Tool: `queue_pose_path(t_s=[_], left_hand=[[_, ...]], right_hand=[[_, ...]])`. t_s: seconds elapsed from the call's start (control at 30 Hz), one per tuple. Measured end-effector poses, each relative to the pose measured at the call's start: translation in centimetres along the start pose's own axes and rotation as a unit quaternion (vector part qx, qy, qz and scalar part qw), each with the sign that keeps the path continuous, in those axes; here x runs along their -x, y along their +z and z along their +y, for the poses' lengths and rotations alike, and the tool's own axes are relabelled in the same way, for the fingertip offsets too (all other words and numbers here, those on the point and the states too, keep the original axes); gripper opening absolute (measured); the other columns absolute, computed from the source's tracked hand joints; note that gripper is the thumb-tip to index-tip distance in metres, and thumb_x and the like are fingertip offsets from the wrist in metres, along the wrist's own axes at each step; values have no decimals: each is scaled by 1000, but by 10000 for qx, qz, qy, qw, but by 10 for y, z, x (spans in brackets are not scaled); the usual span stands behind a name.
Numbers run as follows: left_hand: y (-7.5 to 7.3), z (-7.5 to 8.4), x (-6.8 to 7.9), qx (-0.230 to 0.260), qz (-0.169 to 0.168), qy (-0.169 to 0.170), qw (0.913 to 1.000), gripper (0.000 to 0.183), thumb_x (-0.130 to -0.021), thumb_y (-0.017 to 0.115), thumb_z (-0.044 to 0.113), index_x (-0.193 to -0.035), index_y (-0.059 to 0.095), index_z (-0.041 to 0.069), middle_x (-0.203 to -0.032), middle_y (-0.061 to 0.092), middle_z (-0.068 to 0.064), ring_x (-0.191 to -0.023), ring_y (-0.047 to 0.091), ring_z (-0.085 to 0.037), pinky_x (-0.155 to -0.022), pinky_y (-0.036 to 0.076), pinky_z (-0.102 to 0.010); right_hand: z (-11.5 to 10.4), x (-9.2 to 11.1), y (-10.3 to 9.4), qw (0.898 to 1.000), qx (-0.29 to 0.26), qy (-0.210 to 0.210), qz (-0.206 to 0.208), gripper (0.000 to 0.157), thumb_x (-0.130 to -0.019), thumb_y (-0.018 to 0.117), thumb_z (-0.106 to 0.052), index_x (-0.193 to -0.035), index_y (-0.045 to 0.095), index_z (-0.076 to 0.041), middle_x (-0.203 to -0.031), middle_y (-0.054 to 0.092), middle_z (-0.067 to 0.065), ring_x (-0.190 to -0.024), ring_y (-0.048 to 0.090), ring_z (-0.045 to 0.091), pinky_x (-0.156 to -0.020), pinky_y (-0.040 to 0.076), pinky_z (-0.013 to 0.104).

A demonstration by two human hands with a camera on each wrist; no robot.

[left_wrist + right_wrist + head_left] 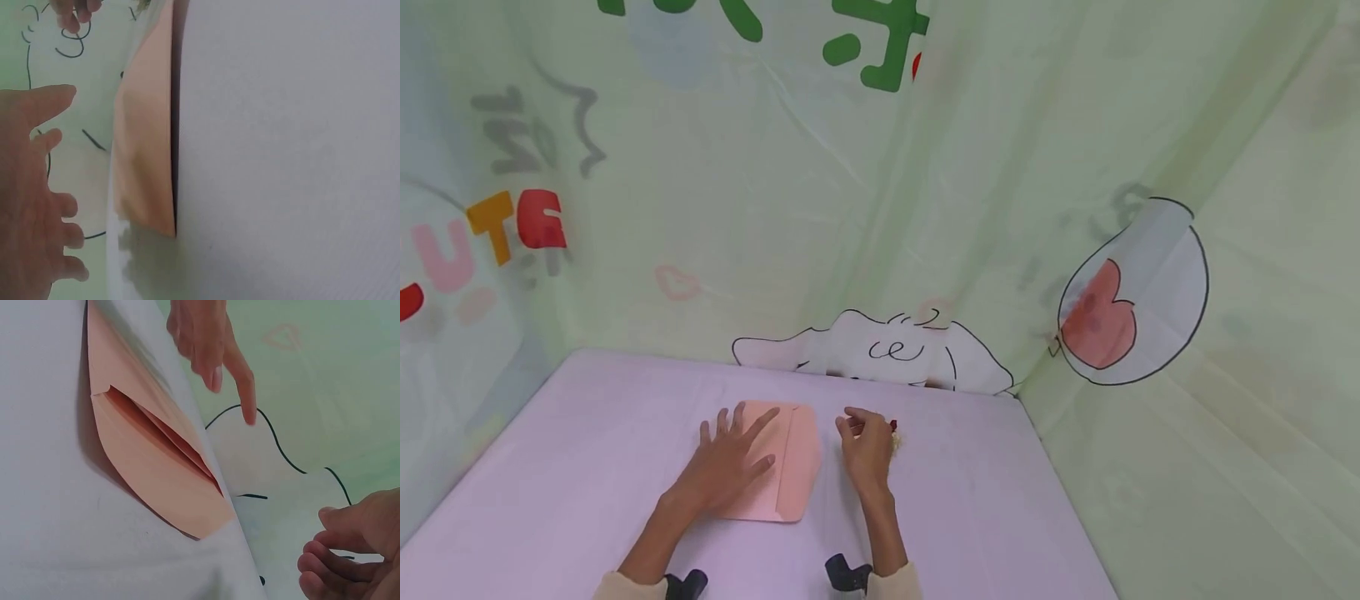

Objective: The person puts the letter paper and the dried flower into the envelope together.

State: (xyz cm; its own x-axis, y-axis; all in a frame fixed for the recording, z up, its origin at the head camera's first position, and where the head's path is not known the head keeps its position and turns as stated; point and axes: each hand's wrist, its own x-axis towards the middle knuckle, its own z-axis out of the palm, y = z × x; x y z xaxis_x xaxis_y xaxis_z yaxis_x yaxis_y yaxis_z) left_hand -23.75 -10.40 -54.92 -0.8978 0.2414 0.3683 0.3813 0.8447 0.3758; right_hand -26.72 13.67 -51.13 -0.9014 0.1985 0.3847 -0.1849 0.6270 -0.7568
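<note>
On the left side of the green curtain (737, 192), well beyond the left hand (724, 465), an orange letter T (493, 218) is printed beside a red letter. The left hand, fingers spread wide and thumb out, hovers over the left part of a peach-pink paper envelope (793, 471); it grips nothing. The envelope lies on the lilac-covered worktop (587, 467), under the left hand and reaching towards the right one. Its flap side faces the right hand, and the right wrist view shows its mouth gaping. Past the envelope, a black-outlined white character (865, 342) spans the curtain in front of both hands. Just right of the envelope and apart from it is the right hand (867, 454), its fingers loosely bent and the thumb near the index finger, with no object visible between them. Close by its right side is a small sprig (895, 442), red at its far end and pale yellow below. Well to the right of the right hand, the curtain carries a red heart (1097, 325) inside a white outlined shape.
</note>
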Motion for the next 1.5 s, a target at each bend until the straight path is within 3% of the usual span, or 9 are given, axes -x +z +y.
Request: queue_pose_path(t_s=[0.17,0.37,0.63,0.9,1.23,1.5], left_hand=[[-13,-9,-3,10,122,14,9999,70,-102,74,37,-165,47,24,-158,47,-42,-139,47,-70,-108,35,-90],[-20,-18,-4,-60,212,70,9997,68,-103,72,39,-165,47,27,-158,47,-42,-139,47,-69,-107,34,-89],[-33,-27,-10,-225,161,-33,9996,70,-104,70,43,-167,43,31,-162,44,-39,-145,41,-69,-114,24,-90],[-45,-33,-17,-613,259,-13,9978,71,-104,68,47,-168,42,30,-164,42,-39,-146,40,-69,-111,26,-91],[-43,-31,-19,-369,250,-31,9990,70,-103,70,44,-166,45,28,-163,41,-41,-144,40,-71,-111,25,-92],[-17,-18,-15,4,298,171,9994,61,-104,71,38,-162,53,29,-159,46,-42,-138,47,-71,-109,33,-88]], right_hand=[[1,-4,-5,9995,154,-277,-20,23,-94,83,-10,-117,84,-4,-93,80,8,-84,75,24,-73,53,30],[2,-5,-8,9981,294,-489,-251,30,-97,82,-10,-126,81,-5,-107,80,13,-101,74,31,-86,57,42],[3,-10,-17,9941,571,-723,-563,39,-99,79,-15,-138,75,-7,-128,75,15,-120,68,35,-99,47,52],[7,-17,-33,9854,1014,-1046,-878,53,-100,79,-23,-150,66,-10,-152,62,23,-139,59,43,-108,42,60],[15,-17,-38,9836,1203,-902,-995,59,-101,79,-24,-155,61,-9,-162,52,29,-150,50,48,-118,36,70],[29,-14,-40,9844,1449,-469,-881,52,-102,77,-24,-149,65,-4,-150,63,25,-138,57,48,-107,42,65]])
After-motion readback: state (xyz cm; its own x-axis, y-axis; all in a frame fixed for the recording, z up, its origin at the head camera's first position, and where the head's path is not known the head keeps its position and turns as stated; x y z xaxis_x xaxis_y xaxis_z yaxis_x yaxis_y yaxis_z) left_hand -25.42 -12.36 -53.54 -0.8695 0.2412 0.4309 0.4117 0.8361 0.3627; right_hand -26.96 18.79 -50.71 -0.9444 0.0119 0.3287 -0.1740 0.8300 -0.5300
